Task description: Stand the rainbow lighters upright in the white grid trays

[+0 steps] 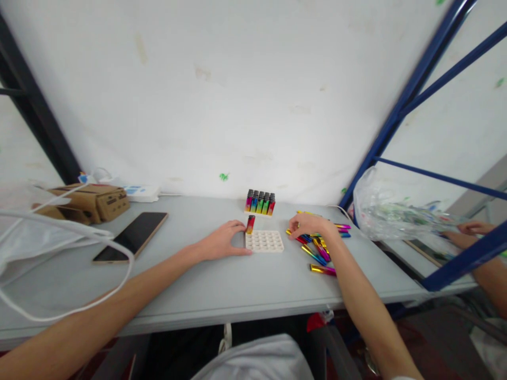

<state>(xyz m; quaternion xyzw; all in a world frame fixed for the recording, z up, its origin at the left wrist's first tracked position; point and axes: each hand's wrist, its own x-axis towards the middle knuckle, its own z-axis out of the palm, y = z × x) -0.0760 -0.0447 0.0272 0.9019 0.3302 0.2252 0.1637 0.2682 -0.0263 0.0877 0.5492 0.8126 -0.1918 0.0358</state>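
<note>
A white tray with rows of holes (pixel 264 241) lies on the desk, and one red-to-yellow lighter with a dark top (pixel 250 224) stands upright in its far left corner. My left hand (pixel 227 241) brackets the tray's left end, its thumb at the near corner and its fingers at the far corner beside that lighter. To the right, a loose pile of shiny multicoloured lighters (pixel 320 248) lies in several directions. My right hand (pixel 308 225) is curled down at the pile's left side, fingertips pinched at a gold-ended lighter (pixel 289 231); the fingers hide part of it.
A filled tray of upright lighters (pixel 260 202) stands behind by the wall. At left are a phone (pixel 132 237), a cardboard box (pixel 99 201), a white power strip (pixel 141 193) and a white cable. Blue frame bars (pixel 396 113), a plastic bag (pixel 380 208) and another person's arm (pixel 491 274) are at right.
</note>
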